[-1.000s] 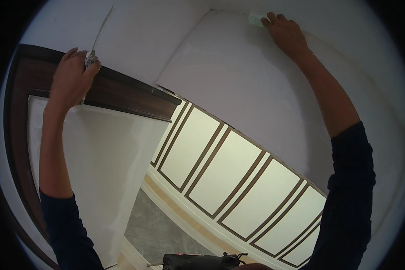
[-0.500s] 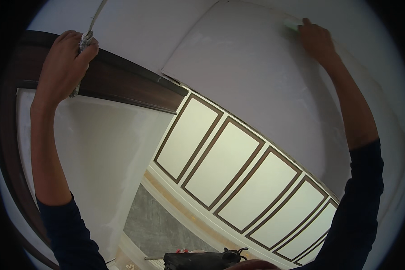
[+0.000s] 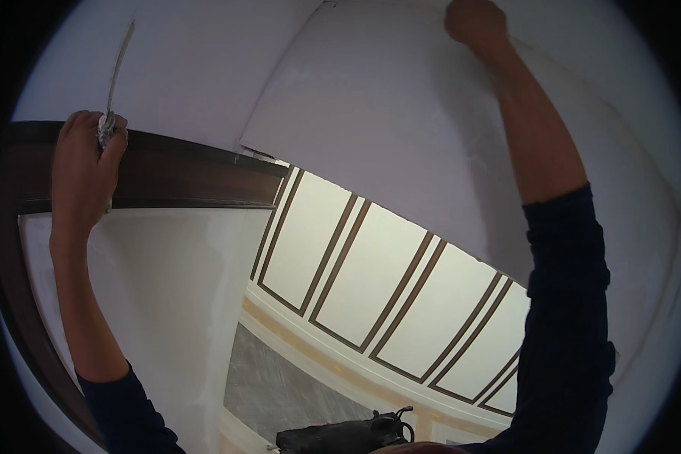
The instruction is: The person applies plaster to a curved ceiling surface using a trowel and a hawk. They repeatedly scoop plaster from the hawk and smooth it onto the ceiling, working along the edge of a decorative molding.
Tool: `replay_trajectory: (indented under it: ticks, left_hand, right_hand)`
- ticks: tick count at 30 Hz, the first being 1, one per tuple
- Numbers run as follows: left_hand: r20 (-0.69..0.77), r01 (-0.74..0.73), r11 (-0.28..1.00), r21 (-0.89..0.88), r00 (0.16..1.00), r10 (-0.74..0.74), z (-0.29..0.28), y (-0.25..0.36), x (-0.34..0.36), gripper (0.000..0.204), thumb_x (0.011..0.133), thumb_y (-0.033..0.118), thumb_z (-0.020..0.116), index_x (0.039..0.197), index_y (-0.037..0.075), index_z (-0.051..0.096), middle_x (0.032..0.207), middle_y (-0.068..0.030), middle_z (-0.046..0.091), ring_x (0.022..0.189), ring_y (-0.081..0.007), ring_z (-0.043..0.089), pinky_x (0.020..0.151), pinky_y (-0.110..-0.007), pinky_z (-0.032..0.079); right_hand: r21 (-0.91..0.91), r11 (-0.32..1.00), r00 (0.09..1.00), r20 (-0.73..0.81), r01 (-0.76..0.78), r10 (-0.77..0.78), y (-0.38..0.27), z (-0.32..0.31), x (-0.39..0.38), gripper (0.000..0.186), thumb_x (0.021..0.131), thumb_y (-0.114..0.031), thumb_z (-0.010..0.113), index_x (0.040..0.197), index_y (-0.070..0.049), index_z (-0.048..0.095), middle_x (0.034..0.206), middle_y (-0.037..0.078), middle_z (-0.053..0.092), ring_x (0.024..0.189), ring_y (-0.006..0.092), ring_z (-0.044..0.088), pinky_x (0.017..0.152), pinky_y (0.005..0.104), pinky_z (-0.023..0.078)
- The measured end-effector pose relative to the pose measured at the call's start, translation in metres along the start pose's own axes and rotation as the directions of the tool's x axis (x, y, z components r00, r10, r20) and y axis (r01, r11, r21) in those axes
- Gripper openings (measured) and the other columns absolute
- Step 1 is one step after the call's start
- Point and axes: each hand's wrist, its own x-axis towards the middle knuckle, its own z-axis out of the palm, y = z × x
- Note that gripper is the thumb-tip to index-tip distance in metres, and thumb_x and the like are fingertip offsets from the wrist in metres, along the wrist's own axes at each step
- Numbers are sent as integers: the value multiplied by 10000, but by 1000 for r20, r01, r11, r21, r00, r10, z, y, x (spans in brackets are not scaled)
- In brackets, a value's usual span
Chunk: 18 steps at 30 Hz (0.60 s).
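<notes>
My left hand [image 3: 87,170] is closed round the plaster-crusted handle of a putty knife [image 3: 119,68], in front of the dark wood trim. Its thin blade points upward and shows edge-on. At the top of the view, my right hand [image 3: 477,26] is a closed fist against the pale plastered surface [image 3: 371,113]. What that fist grips is hidden behind the fingers and cut off by the view's upper rim. A soft shadow of the right arm falls across the plaster.
Dark wood trim [image 3: 181,170] runs along the left, framing a whitish panel [image 3: 166,280]. Beyond the plaster's lower edge stands a cream wall [image 3: 371,272] with brown frames. Grey floor [image 3: 287,386] shows far below, with a black bag-like thing [image 3: 340,435] at the bottom.
My right hand has moved left and upward over the plaster; the pale thing at its fingers no longer shows. My left hand sits lower and farther left, still holding the putty knife. The view has shifted.
</notes>
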Motion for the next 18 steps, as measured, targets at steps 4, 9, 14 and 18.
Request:
replay_trajectory:
  ticks: [4,9,14,18]
  left_hand:
    - [-28,0,999,-54,1000,-2,6,-4,0,303,912,203,512,934,-64,653,906,-168,603,995,-327,559,960,-438,420]
    - [49,91,993,-70,995,-87,8,-4,5,300,908,195,523,1003,-59,651,908,-116,538,819,-210,522,770,-363,440]
    - [53,98,989,-109,994,-93,4,5,1,312,888,204,515,947,-65,663,875,-145,585,1006,-293,545,946,-423,420]
    - [-9,56,997,-48,998,-57,8,7,0,314,889,204,517,966,-64,663,891,-146,589,1012,-289,548,931,-426,427]
  right_hand:
    - [109,982,987,33,154,-159,-76,-20,18,181,848,-120,603,896,-73,771,938,133,745,885,260,722,693,386,568]
    - [484,875,995,-85,-7,55,-94,-26,23,181,834,-103,605,903,-10,744,974,193,729,929,315,710,752,432,569]
    - [777,592,963,68,-215,262,-82,6,28,210,821,-118,609,894,51,710,1013,266,698,969,399,683,809,465,559]
    - [794,436,865,210,-423,456,-57,23,27,240,826,-127,616,933,73,695,1028,288,687,985,418,676,840,476,549]
